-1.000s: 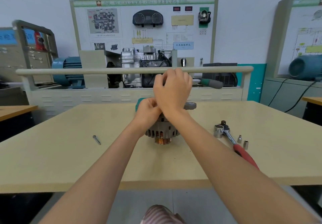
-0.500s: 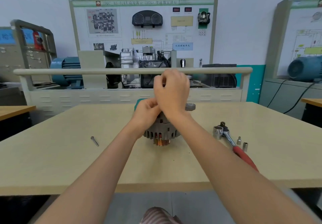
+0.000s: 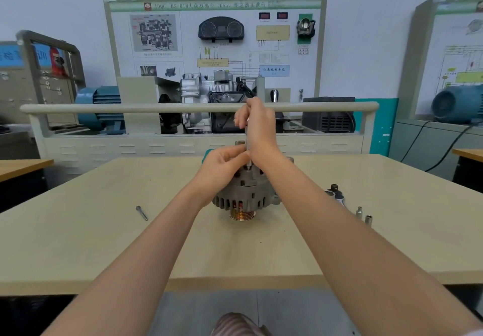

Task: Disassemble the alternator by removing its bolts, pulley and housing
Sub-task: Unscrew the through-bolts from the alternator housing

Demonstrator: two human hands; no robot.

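**On the table centre: long bolt is being drawn up out of the alternator**

At the top of the alternator [image 3: 244,192], a long bolt [image 3: 247,142] is now being lifted nearly clear. Half a second ago both hands were bunched low on the housing; now the right hand [image 3: 257,126] is being raised well above it, fingers pinched on the upper end of the bolt. The bolt's lower tip is just being seen at the housing's top edge, touching or barely above it; which one cannot be told.

The left hand [image 3: 222,164] is being kept lower, fingers curled around the bolt's lower part, right on top of the housing.

Likely meaning: this bolt is being freed by hand, so one more fastener is coming off. Another bolt [image 3: 142,213] is lying loose on the table [image 3: 78,244], well left of the alternator. The alternator is being stood pulley-down, pulley [image 3: 242,215] not yet removed. The ratchet [image 3: 335,194] and two sockets [image 3: 363,215] are being left unused to the right.
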